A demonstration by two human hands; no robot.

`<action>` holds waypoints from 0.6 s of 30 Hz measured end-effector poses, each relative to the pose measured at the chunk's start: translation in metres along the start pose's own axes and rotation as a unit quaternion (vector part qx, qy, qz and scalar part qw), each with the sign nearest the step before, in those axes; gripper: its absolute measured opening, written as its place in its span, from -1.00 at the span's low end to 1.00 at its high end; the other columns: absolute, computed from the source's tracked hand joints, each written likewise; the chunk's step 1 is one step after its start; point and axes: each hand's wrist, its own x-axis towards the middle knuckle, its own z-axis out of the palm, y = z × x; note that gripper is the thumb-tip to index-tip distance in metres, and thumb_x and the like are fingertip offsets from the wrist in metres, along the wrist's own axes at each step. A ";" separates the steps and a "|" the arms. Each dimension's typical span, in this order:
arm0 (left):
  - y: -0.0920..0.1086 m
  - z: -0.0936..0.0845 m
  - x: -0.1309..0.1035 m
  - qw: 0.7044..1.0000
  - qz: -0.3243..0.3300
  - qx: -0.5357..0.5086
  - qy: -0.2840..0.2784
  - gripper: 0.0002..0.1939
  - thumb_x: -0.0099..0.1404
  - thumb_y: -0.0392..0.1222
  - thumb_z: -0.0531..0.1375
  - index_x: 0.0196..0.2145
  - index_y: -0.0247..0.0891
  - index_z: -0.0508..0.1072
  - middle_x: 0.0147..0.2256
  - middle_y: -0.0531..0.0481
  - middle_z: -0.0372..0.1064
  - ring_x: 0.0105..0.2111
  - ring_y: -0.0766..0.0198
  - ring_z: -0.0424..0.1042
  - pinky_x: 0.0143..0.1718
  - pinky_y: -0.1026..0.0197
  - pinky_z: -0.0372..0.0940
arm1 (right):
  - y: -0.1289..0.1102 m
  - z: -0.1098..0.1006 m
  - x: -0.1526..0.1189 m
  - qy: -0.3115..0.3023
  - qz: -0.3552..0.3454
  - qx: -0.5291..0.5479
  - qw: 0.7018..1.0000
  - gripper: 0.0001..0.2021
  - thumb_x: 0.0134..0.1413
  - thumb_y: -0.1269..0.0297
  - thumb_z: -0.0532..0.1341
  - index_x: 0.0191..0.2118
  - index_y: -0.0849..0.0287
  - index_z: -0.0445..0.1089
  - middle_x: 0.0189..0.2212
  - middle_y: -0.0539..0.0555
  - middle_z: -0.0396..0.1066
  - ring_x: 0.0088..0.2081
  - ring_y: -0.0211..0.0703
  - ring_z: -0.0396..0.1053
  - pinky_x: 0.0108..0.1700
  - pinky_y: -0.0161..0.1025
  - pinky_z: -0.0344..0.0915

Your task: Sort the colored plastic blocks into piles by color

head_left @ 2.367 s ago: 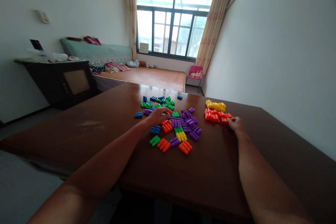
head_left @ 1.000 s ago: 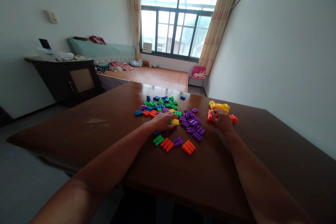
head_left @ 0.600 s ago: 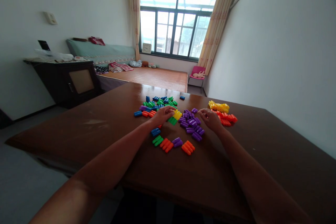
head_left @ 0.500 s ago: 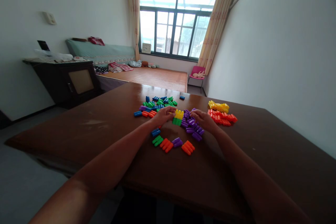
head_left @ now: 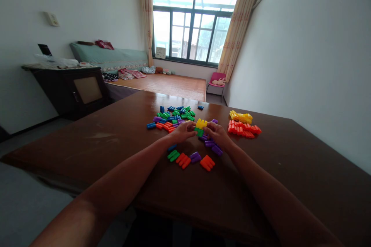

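A yellow block (head_left: 201, 124) sits on top of a green block (head_left: 198, 131), raised above the table between my hands. My left hand (head_left: 184, 131) pinches this joined pair from the left side. From the right, my right hand (head_left: 216, 132) has its fingers closed on the same pair. Purple blocks (head_left: 216, 150) lie beneath and beside my right hand. Nearer to me, a green block (head_left: 173, 156), an orange block (head_left: 183, 160), a purple block (head_left: 195, 157) and another orange block (head_left: 207, 163) lie in a curved row.
Mixed blue, green, purple and orange blocks (head_left: 165, 115) lie beyond my left hand. At the right are a yellow pile (head_left: 241, 117) and an orange-red pile (head_left: 244, 129). The brown table (head_left: 116, 135) has its near edge below my forearms.
My right hand has moved left and closed on the yellow and green pair. The pair has shifted slightly right and up, with my left hand still on it.
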 end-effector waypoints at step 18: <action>0.009 -0.002 0.000 0.998 -0.042 0.024 0.049 -0.67 -0.03 -0.20 0.38 -0.33 -0.34 0.39 -0.45 0.06 0.40 -0.45 0.38 0.38 -0.41 0.32 0.22 | 0.006 0.010 0.000 0.071 0.070 0.134 0.986 -0.55 -0.17 -0.08 0.36 -0.19 0.10 0.41 -0.41 -0.03 0.37 -0.44 -0.31 0.27 -0.51 -0.38 0.21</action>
